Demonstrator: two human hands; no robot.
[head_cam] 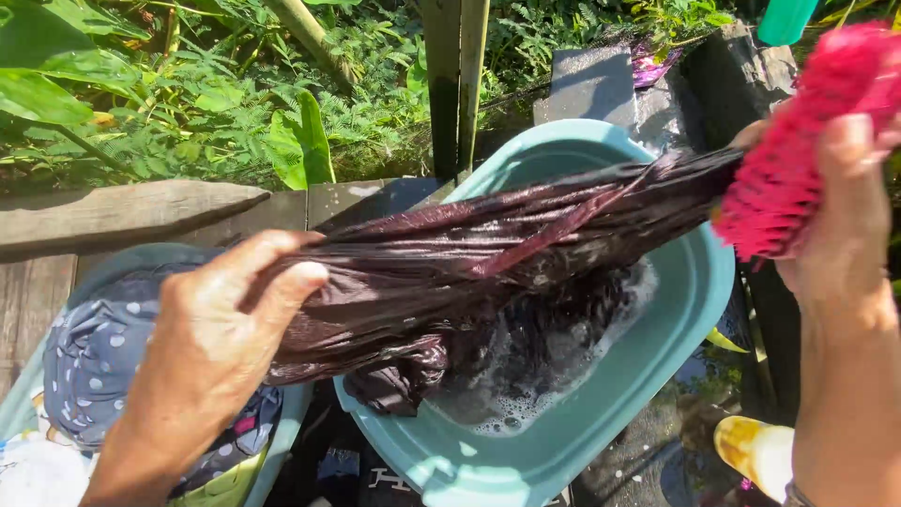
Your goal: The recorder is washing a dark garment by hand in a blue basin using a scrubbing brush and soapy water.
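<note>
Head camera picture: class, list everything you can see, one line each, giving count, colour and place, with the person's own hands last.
Wet cloth: one, dark maroon, stretched between both hands above the soapy basin.
Basin: one, teal, centre, holding foamy water.
Second basin: one, teal, lower left, holding laundry.
Spotted cloth: one, grey-blue with white dots, in the second basin.
Scrub brush: one, pink, upper right, against the cloth's end.
Wooden plank: one, grey-brown, left.
Plants: many, green, along the top.
Left hand: gripping the cloth's left end.
Right hand: holding the brush.
</note>
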